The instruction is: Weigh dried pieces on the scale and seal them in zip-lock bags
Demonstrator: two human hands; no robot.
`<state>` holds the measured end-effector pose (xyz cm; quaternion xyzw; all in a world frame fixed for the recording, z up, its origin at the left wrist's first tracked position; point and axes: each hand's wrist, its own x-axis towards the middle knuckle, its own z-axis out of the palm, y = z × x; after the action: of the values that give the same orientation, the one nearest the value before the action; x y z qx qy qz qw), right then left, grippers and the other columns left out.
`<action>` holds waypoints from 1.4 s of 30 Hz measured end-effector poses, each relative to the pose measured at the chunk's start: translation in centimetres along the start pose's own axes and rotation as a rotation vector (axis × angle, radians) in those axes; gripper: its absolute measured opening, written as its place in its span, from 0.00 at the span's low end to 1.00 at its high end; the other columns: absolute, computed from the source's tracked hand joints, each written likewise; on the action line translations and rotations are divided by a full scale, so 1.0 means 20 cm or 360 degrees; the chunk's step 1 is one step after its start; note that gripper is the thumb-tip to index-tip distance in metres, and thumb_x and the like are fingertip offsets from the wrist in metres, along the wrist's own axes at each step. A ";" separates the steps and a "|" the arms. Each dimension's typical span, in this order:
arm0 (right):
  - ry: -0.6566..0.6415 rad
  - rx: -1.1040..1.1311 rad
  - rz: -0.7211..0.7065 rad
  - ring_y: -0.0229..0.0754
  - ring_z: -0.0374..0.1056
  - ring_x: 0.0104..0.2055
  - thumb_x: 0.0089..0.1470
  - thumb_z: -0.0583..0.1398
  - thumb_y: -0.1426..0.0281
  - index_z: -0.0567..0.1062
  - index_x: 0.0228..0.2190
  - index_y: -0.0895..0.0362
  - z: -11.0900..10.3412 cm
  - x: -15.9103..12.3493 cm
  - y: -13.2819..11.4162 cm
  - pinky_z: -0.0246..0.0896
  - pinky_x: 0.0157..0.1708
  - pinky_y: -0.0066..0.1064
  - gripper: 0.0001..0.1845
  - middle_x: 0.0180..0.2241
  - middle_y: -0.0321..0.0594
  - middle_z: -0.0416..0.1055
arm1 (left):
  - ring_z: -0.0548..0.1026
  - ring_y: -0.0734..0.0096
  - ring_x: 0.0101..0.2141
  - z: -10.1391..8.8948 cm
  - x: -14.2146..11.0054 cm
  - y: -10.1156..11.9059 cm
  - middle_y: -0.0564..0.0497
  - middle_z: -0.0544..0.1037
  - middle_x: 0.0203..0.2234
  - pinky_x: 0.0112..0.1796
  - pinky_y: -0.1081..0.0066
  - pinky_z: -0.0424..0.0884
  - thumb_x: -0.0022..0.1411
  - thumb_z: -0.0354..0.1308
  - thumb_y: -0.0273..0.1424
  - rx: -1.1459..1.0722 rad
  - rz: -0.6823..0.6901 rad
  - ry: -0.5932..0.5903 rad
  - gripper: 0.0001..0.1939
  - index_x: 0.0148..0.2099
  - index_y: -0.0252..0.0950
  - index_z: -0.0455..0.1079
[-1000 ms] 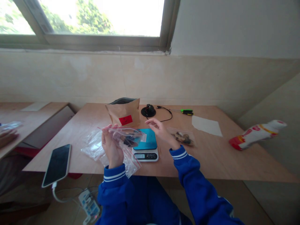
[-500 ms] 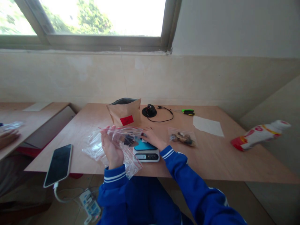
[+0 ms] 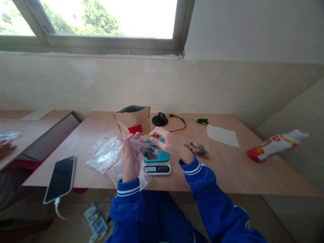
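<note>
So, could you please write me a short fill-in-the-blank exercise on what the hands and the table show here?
The right hand pinches a small brown piece at the mouth of the clear zip bag, which the ____ hand grips.
The kitchen scale has a ____ platform.
The paper bag carries a ____ label.

Missing words: left; teal; red.

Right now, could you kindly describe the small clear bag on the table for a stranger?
On the wooden table, find the teal-topped digital scale. Just right of it lies a small zip bag holding brown pieces, with no hand on it.
</note>
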<state>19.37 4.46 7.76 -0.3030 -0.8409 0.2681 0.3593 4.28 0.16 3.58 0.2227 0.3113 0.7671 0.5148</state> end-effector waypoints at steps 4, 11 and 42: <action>-0.0021 -0.0143 -0.0123 0.42 0.62 0.44 0.61 0.56 0.66 0.74 0.35 0.57 0.06 0.01 0.00 0.60 0.51 0.37 0.09 0.38 0.41 0.63 | 0.78 0.69 0.41 0.01 -0.02 -0.03 0.48 0.79 0.44 0.39 0.70 0.73 0.57 0.61 0.47 0.0002 -0.0026 -0.0062 0.18 0.43 0.40 0.73; -0.0022 -0.0043 -0.0099 0.45 0.57 0.57 0.61 0.56 0.65 0.75 0.40 0.54 0.05 -0.01 0.00 0.53 0.61 0.42 0.10 0.48 0.44 0.58 | 0.77 0.70 0.44 0.03 -0.04 -0.06 0.49 0.78 0.46 0.44 0.72 0.73 0.56 0.63 0.45 -0.0093 -0.0071 -0.0070 0.17 0.43 0.40 0.75; 0.1744 0.0578 0.0671 0.42 0.74 0.34 0.49 0.64 0.56 0.76 0.31 0.59 0.09 -0.31 0.10 0.69 0.37 0.34 0.18 0.31 0.43 0.79 | 0.71 0.77 0.27 0.01 -0.03 -0.13 0.54 0.74 0.23 0.32 0.76 0.68 0.60 0.59 0.43 0.0611 0.0391 0.0061 0.16 0.29 0.34 0.72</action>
<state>22.15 1.06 2.68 -0.4904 -0.3969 0.2776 0.7245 6.29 0.32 1.79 0.3381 0.4319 0.7548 0.3596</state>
